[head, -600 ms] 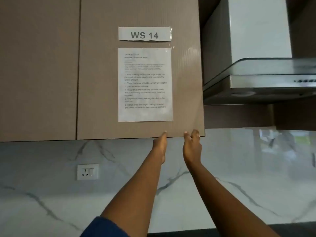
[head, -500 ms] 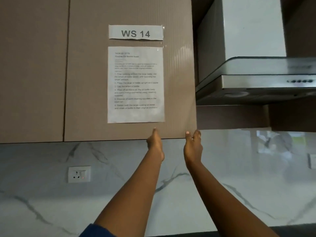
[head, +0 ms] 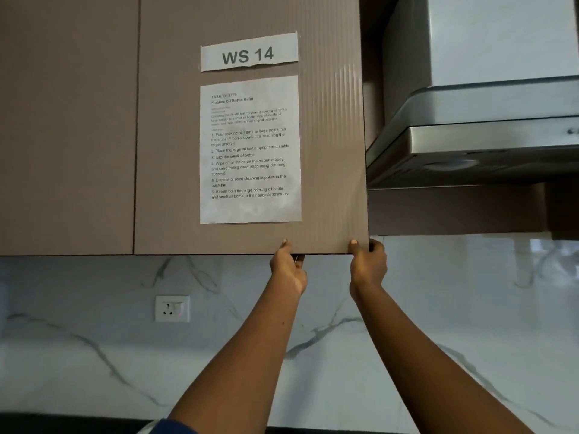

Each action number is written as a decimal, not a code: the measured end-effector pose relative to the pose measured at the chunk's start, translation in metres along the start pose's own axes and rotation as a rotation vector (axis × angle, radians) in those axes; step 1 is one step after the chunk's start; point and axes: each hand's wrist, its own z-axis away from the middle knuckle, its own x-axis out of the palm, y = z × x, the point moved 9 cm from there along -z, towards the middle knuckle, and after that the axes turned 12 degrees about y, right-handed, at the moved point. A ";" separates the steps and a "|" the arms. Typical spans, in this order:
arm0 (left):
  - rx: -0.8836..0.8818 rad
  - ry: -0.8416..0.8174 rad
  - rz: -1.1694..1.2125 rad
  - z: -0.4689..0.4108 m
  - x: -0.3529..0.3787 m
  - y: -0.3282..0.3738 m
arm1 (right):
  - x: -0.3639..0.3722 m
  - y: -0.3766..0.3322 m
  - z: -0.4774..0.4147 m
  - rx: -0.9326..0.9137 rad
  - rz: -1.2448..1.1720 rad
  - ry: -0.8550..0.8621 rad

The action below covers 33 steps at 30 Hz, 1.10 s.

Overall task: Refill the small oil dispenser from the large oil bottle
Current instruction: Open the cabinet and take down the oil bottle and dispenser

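Brown cabinet door (head: 329, 183), both hands at its bottom edge: left hand (head: 286, 267) near the middle, right hand (head: 366, 266) at the right corner, each pinching it with thumb in front and fingers curled behind. No oil bottle or dispenser in sight, perhaps behind it. Nothing poured yet; the whole refill lies ahead.

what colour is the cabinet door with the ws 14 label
Matte taupe brown cabinet door, seen best in the head view.

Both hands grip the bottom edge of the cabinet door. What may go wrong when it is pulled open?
The cabinet door would swing toward the person's head; pulled fast, it may strike it.
The left hand and right hand grip only the thin bottom edge; fingers may slip or get trapped.
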 end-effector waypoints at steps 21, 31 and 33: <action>0.689 0.025 -0.943 0.183 0.004 0.113 | -0.073 -0.085 0.195 -0.193 -0.345 0.124; 0.966 -0.003 -1.000 0.299 -0.076 0.229 | -0.065 -0.140 0.361 -0.519 -0.405 0.073; 1.014 -0.002 -1.036 0.316 -0.089 0.250 | -0.057 -0.149 0.387 -0.636 -0.382 0.055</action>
